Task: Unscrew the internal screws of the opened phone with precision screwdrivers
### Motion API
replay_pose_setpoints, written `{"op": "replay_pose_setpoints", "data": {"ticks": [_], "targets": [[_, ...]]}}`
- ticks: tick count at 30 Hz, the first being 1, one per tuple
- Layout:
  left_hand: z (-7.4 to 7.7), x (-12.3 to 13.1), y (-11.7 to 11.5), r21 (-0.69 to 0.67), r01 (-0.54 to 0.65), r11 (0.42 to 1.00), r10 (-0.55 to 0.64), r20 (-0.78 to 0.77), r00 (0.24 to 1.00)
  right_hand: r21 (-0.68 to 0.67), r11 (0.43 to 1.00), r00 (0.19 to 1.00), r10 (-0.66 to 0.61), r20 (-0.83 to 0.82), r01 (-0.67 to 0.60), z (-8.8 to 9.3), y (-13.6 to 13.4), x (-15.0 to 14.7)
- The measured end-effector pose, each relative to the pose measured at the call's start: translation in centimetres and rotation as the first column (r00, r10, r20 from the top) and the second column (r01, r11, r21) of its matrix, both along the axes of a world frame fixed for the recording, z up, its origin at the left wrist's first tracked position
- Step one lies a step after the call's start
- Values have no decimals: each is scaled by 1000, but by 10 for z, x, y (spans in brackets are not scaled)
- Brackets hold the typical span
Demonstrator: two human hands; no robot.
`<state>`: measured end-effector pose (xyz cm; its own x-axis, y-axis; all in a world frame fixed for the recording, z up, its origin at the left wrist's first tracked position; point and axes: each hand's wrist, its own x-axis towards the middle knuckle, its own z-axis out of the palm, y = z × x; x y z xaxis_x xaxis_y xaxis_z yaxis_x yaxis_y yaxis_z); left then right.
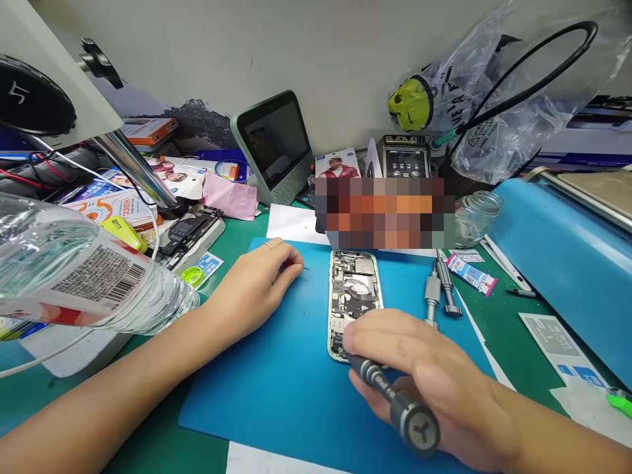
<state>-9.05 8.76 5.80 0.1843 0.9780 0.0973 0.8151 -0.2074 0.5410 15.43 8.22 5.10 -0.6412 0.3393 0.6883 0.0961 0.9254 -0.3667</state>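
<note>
An opened smartphone (353,289), its circuit boards and inner parts bare, lies upright on the blue mat (276,395). My right hand (419,368) is closed around a dark grey screwdriver (385,388). Its round cap points toward me, while my fingers hide its tip over the phone's lower end. To the left of the phone, my left hand (269,280) rests on the mat with curled fingers, thumb and fingertips together. A tiny dark bit shows by those fingertips; whether they hold anything cannot be made out. Two more screwdrivers (433,289) (447,286) lie right of the phone.
A clear plastic bottle (99,270) leans in at the left, near my forearm. Behind it are a metal stand post (141,171) and another opened phone (187,230). A smart display (274,145) stands at the back. A glass jar (476,217) and a blue rolled mat (557,263) sit right.
</note>
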Motion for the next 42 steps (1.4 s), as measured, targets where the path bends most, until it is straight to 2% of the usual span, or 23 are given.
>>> {"op": "replay_pose_setpoints", "data": {"ticks": [1,2,8,10,13,17,21,29,42], "targets": [[1,1,-2,-6,-5,1000,5,45,999,44,996,996,79,-49,-76,2,2,1],[2,2,-5,-17,-5,1000,7,86,996,48,996,994,83,-78,-80,4,3,2],[12,13,-21,-115,73,991,-42,256,966,69,983,986,-169,7,169,24,6,3],[15,17,-26,-190,113,975,-41,346,937,28,983,982,-181,52,180,26,4,3],[18,21,-32,-335,176,926,-16,430,903,-12,985,970,-166,179,171,19,2,4],[17,24,-34,-408,240,881,-15,483,875,97,982,952,-179,250,159,3,2,6],[16,26,-37,-422,236,876,-12,469,883,164,978,953,-169,253,130,-1,4,4],[20,31,-40,-404,231,885,-7,486,874,129,984,961,-150,231,122,3,2,4],[20,33,-39,-298,301,906,-97,545,833,71,981,976,-187,109,180,2,-1,5]]}}
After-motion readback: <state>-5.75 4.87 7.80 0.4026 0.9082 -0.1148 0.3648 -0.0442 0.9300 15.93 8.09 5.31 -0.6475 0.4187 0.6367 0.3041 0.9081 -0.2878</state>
